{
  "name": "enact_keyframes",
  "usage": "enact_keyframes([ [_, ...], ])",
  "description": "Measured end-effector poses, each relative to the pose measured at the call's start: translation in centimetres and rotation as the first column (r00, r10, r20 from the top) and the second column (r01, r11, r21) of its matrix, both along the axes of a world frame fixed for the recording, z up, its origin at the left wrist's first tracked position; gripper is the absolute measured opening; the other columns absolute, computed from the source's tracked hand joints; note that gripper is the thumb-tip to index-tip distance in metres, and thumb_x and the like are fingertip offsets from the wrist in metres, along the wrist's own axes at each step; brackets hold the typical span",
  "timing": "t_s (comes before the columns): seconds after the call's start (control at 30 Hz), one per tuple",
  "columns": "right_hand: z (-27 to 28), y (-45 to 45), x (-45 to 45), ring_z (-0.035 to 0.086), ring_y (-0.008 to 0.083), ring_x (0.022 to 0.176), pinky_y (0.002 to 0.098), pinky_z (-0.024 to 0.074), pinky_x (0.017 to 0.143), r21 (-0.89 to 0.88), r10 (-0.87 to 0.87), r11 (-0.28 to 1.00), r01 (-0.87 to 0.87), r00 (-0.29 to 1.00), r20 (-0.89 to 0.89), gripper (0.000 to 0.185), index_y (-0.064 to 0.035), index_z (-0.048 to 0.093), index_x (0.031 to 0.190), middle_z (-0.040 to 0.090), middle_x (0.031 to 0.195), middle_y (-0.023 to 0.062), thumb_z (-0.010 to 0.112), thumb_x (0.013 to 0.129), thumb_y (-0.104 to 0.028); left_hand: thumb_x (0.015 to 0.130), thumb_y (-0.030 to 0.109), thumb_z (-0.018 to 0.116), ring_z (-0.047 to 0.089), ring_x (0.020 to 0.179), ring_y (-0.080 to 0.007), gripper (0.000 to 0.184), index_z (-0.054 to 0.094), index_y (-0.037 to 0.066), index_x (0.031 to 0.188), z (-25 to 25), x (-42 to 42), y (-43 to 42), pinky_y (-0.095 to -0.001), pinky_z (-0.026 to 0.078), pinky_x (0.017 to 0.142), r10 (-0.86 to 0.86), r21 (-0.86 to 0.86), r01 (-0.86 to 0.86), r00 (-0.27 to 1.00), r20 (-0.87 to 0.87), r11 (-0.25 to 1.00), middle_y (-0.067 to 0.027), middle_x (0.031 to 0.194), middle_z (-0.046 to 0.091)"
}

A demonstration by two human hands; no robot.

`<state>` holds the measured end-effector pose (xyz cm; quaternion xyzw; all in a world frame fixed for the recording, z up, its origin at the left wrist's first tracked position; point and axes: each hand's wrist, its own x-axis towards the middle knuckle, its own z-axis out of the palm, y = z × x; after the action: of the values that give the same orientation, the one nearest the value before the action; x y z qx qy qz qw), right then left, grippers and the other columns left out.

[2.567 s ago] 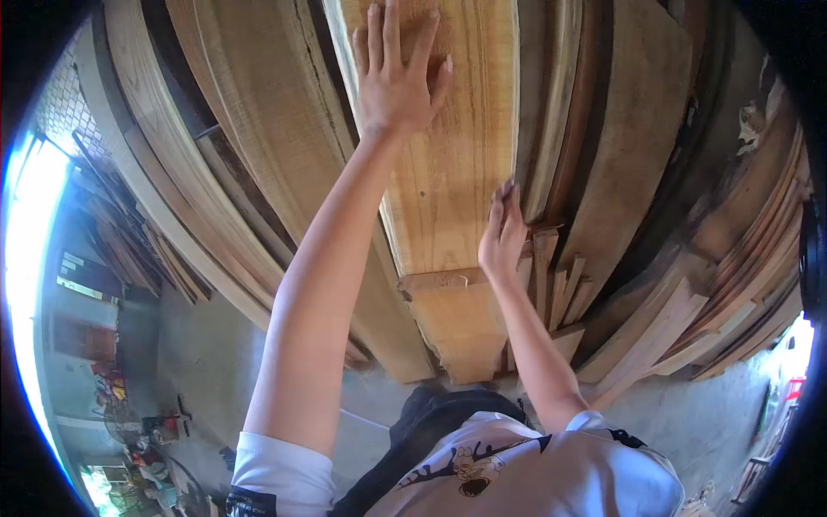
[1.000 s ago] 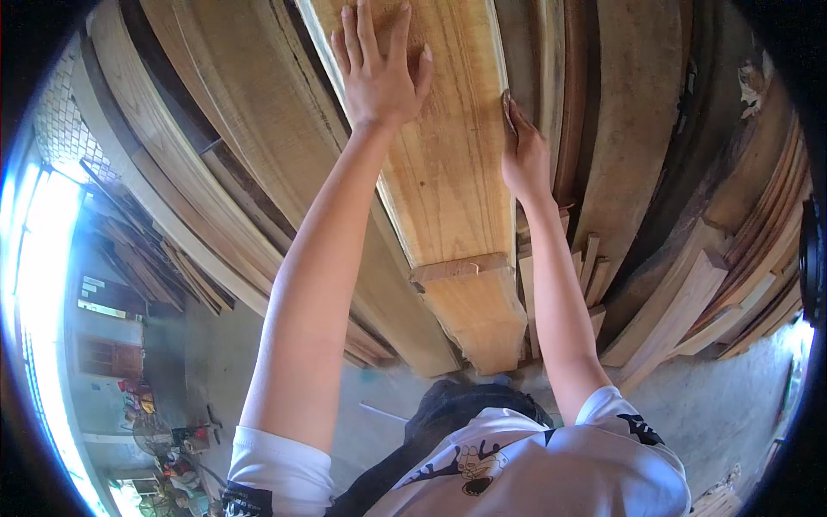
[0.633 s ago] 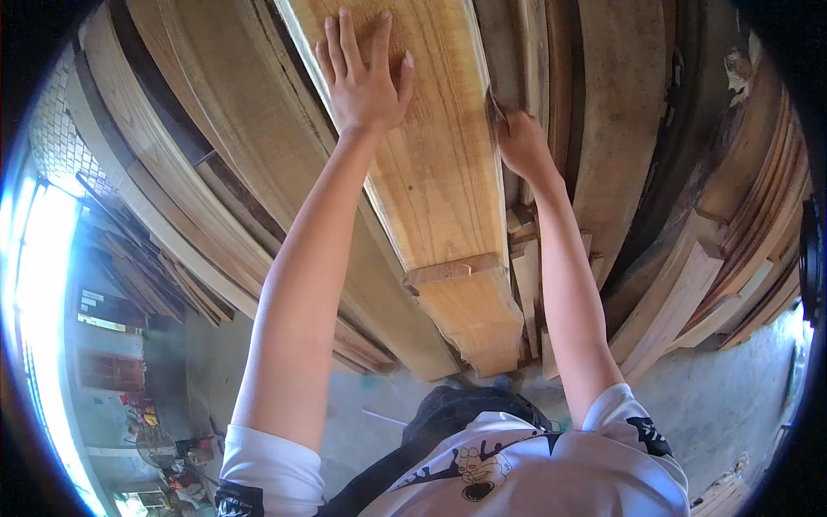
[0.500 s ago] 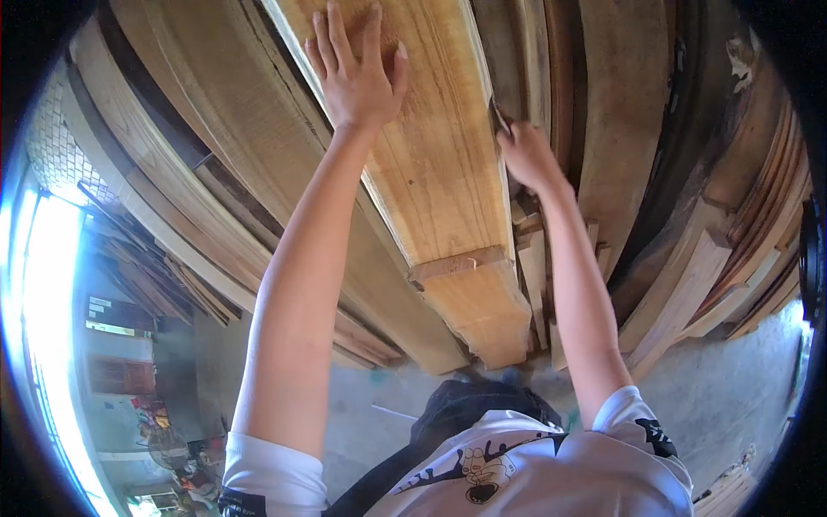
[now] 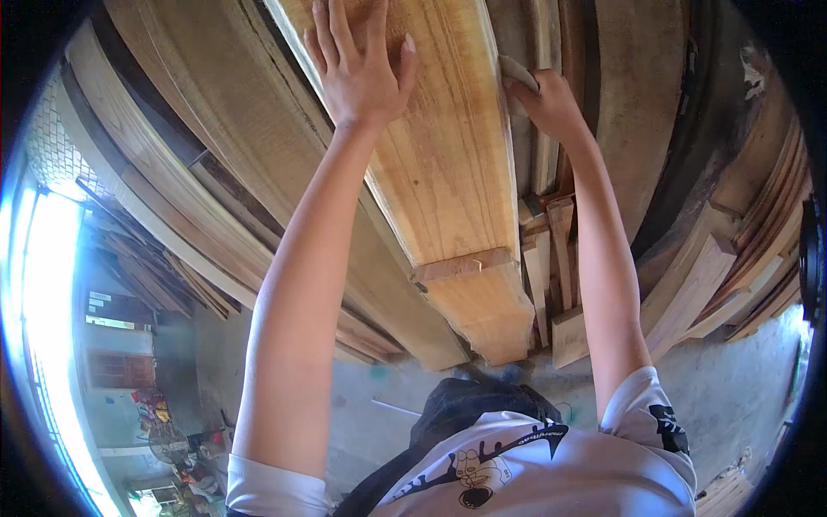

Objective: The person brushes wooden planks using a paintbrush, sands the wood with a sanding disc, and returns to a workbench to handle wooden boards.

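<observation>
A thick, pale yellow-brown plank (image 5: 452,172) runs away from me, with bark-pale long edges and a sawn near end. My left hand (image 5: 360,82) rests on its upper face, palm down and fingers spread. At the plank's right edge, my right hand (image 5: 551,102) is closed around a thin, flat, greyish piece (image 5: 519,73). The fingers hide much of that piece, so its kind is unclear. Below the plank's near end, another pale board (image 5: 482,314) sticks out towards me.
Long brown boards (image 5: 207,112) lean on the left, and more boards (image 5: 633,103) stand on the right. Short offcuts (image 5: 560,250) lie below my right hand. A stack of thin strips (image 5: 758,258) is at the far right. Grey concrete floor (image 5: 370,431) shows near my feet.
My right hand has moved up and slightly right along the plank's edge, with the greyish piece turning into fuller view. My left hand stays nearly in place on the plank.
</observation>
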<state>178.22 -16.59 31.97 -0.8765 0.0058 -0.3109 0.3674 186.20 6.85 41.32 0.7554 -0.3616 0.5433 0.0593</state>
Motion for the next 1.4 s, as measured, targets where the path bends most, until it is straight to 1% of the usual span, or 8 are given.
enact_keyframes([
  [0.13,1.1,0.3,-0.1,0.062,0.0467,0.083,0.0513,0.0486,0.069,-0.082,-0.021,0.996,0.019,1.0,-0.02,0.035,0.0089,0.064,0.08,0.061,0.078,0.0314,0.065,0.085,-0.025,0.093,0.045,0.049,0.016,0.142,-0.0451,0.06,0.035,0.022,0.147,-0.1,0.0,0.0,-0.0577,0.015,0.114,0.001,-0.005,-0.001,1.0,-0.003,1.0,-0.0247,0.153,0.018],
  [0.23,1.1,1.8,-0.3,0.062,0.0471,0.083,0.0515,0.0485,0.07,-0.211,-0.182,0.96,0.182,0.983,0.018,0.031,0.0097,0.063,0.081,0.062,0.08,0.0311,0.065,0.084,-0.021,0.093,0.044,0.05,0.017,0.142,-0.0448,0.06,0.036,0.022,0.147,0.2,-0.2,-0.1,-0.0576,0.016,0.114,-0.006,-0.015,0.006,1.0,0.002,1.0,-0.024,0.153,0.019],
  [0.33,1.0,2.1,-0.4,0.061,0.0477,0.085,0.0513,0.0489,0.071,-0.149,-0.169,0.974,0.172,0.985,0.035,0.027,0.0094,0.063,0.082,0.062,0.081,0.0313,0.064,0.083,-0.017,0.095,0.032,0.049,0.013,0.144,-0.0441,0.06,0.033,0.009,0.148,0.6,-1.1,0.0,-0.0571,0.014,0.116,0.045,0.013,-0.044,0.997,-0.058,0.999,-0.0267,0.155,0.014],
  [0.53,2.0,1.2,-1.4,0.06,0.0475,0.078,0.0468,0.0456,0.063,-0.148,-0.032,0.988,0.029,0.999,-0.013,0.03,0.0085,0.062,0.082,0.06,0.075,0.0296,0.063,0.088,-0.021,0.095,0.032,0.049,0.013,0.144,-0.0443,0.06,0.033,0.008,0.147,0.6,-1.1,0.0,-0.0571,0.015,0.116,0.07,0.033,-0.069,0.996,-0.048,0.997,-0.0268,0.155,0.015],
  [0.73,1.3,1.2,-1.0,0.061,0.0471,0.084,0.0496,0.0483,0.069,-0.067,-0.007,0.998,0.005,1.0,-0.026,0.024,0.0085,0.064,0.081,0.061,0.079,0.0311,0.064,0.082,-0.016,0.094,0.031,0.05,0.014,0.144,-0.0444,0.059,0.036,0.008,0.146,0.6,-1.2,-0.2,-0.0569,0.015,0.116,0.059,0.015,-0.058,0.997,-0.055,0.998,-0.026,0.155,0.015],
  [0.83,1.0,0.7,-1.1,0.062,0.0466,0.085,0.0493,0.0483,0.069,-0.122,0.01,0.993,-0.007,1.0,0.028,0.025,0.0093,0.064,0.081,0.061,0.08,0.0314,0.065,0.082,-0.016,0.092,0.043,0.051,0.018,0.142,-0.0443,0.06,0.037,0.022,0.147,0.2,-0.4,-0.2,-0.0575,0.016,0.114,-0.041,-0.024,0.041,0.999,0.004,0.999,-0.0232,0.153,0.02],
  [1.03,1.3,0.0,-0.8,0.061,0.0443,0.071,0.0467,0.045,0.061,-0.159,0.039,0.986,-0.046,0.998,-0.047,0.035,0.008,0.061,0.078,0.059,0.071,0.0283,0.064,0.088,-0.025,0.091,0.042,0.052,0.022,0.141,-0.0438,0.06,0.039,0.022,0.146,0.2,-0.2,-0.3,-0.0568,0.018,0.114,-0.062,-0.045,0.064,0.997,0.039,0.997,-0.0234,0.152,0.023],
  [1.4,1.7,0.0,-1.0,0.062,0.0454,0.082,0.0496,0.048,0.069,-0.216,0.031,0.975,-0.043,0.998,-0.058,0.032,0.0059,0.064,0.079,0.061,0.079,0.0293,0.063,0.086,-0.026,0.092,0.043,0.052,0.02,0.141,-0.0436,0.06,0.038,0.021,0.146,0.4,-0.4,-0.3,-0.0559,0.016,0.115,-0.079,-0.039,0.081,0.995,0.053,0.996,-0.0231,0.152,0.022],
])
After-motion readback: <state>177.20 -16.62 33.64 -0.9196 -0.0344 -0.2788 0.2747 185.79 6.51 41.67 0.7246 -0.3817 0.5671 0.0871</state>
